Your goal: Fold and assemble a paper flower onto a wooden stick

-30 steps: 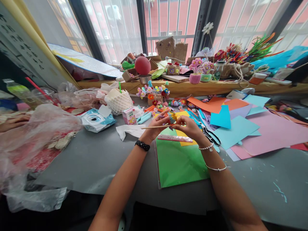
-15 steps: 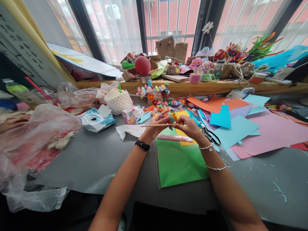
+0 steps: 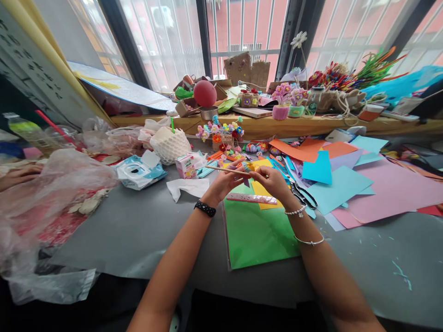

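Note:
My left hand point(image 3: 223, 185), with a black band at its wrist, is closed around a small colourful paper piece. Purple and blue-yellow bits of it show between my fingers; its full shape is hidden. A thin wooden stick point(image 3: 224, 170) crosses in front of that hand. The stick's right end sits in the pinched fingertips of my right hand point(image 3: 273, 183), close beside the left. Under both hands lie a green paper pack point(image 3: 259, 240), a yellow sheet point(image 3: 266, 203) and a pink patterned ruler point(image 3: 252, 198). Dark-handled scissors point(image 3: 304, 194) rest right of my right wrist.
Coloured paper sheets point(image 3: 391, 184) spread over the right side. Leftward stand a wet-wipe pack point(image 3: 140, 170), a small pink box point(image 3: 186, 166) and a netted coconut point(image 3: 169, 145). Plastic bags point(image 3: 69, 184) lie at far left, near another person's hand point(image 3: 22, 176). Small flowers point(image 3: 221, 131) stand behind.
The stick's left end has risen, so it now slopes down to the right. My hands have stayed nearly in place, their fingers shifting slightly.

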`<state>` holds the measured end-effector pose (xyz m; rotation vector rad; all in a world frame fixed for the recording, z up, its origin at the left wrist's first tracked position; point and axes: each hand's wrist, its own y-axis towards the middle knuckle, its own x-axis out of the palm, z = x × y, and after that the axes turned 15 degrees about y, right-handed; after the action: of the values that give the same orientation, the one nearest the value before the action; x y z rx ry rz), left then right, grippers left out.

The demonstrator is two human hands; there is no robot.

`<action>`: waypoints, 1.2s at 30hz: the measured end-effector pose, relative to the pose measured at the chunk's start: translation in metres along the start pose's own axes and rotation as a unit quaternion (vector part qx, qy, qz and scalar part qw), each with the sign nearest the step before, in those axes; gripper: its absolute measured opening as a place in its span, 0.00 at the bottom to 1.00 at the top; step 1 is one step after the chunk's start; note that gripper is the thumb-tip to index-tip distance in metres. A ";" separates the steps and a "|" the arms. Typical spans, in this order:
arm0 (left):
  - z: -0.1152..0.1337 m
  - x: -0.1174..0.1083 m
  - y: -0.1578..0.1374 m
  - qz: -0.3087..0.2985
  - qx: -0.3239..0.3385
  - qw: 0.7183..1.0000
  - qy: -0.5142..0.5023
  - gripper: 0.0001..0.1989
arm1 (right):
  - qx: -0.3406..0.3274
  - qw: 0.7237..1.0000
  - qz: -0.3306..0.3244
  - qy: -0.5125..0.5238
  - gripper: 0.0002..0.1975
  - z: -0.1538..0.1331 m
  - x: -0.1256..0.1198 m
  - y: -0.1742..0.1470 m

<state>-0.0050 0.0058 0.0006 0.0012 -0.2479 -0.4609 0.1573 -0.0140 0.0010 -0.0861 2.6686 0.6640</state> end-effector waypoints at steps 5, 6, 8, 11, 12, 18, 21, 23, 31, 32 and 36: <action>-0.001 -0.002 0.000 -0.005 0.004 1.000 0.002 0.17 | -0.007 1.000 0.013 0.009 0.21 0.000 0.000 0.000; -0.002 -0.002 0.000 -0.008 0.007 1.000 0.000 0.17 | -0.007 1.000 0.012 0.012 0.21 0.000 0.000 0.000; -0.003 -0.003 0.000 -0.016 0.014 1.000 -0.002 0.17 | -0.007 1.000 0.008 0.018 0.21 0.001 0.000 0.001; -0.005 -0.005 0.001 -0.027 0.021 0.999 -0.001 0.20 | -0.008 1.000 0.003 0.025 0.21 0.002 0.000 0.001; -0.006 -0.005 0.002 -0.028 0.022 0.999 0.001 0.21 | -0.011 1.000 0.004 0.027 0.20 0.002 0.000 0.001; -0.006 -0.007 0.004 -0.035 0.024 0.999 -0.001 0.22 | -0.020 0.999 0.003 0.025 0.18 0.001 0.001 0.000; -0.004 -0.006 0.003 -0.035 0.026 0.999 -0.003 0.23 | -0.019 1.000 -0.002 0.017 0.16 0.000 0.001 0.000; -0.003 -0.005 0.003 -0.032 0.025 0.999 -0.006 0.23 | -0.018 1.000 -0.003 0.013 0.15 0.000 0.001 0.000; -0.002 -0.004 0.002 -0.031 0.021 0.999 -0.010 0.23 | -0.012 1.000 -0.006 -0.002 0.16 -0.001 0.001 0.000; -0.001 -0.004 0.002 -0.030 0.019 0.999 -0.009 0.23 | -0.012 1.000 -0.007 -0.003 0.16 -0.001 0.001 0.000; -0.001 -0.004 0.002 -0.028 0.017 0.999 -0.004 0.23 | -0.012 1.000 -0.007 -0.012 0.16 -0.002 0.001 0.000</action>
<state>-0.0078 0.0093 -0.0015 0.0388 -0.2643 -0.5131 0.1559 -0.0151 0.0017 -0.1036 2.6342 0.6880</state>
